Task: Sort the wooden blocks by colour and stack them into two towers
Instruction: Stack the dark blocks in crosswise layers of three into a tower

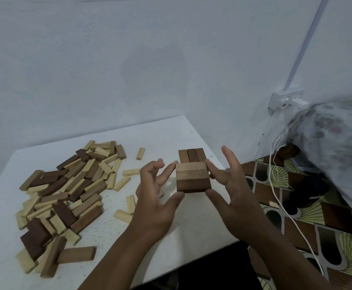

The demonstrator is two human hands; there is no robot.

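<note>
Near the right edge of the white table (170, 132) stands my dark tower (192, 176), two layers so far, the upper row of three brown blocks laid crosswise over the lower. My left hand (156, 191) and right hand (231, 185) flank it, fingers straight and lightly touching its sides, squaring the top layer rather than gripping. The mixed pile (66, 191) of pale and dark blocks lies well apart to the left; next I judge I need three more dark ones from it
</note>
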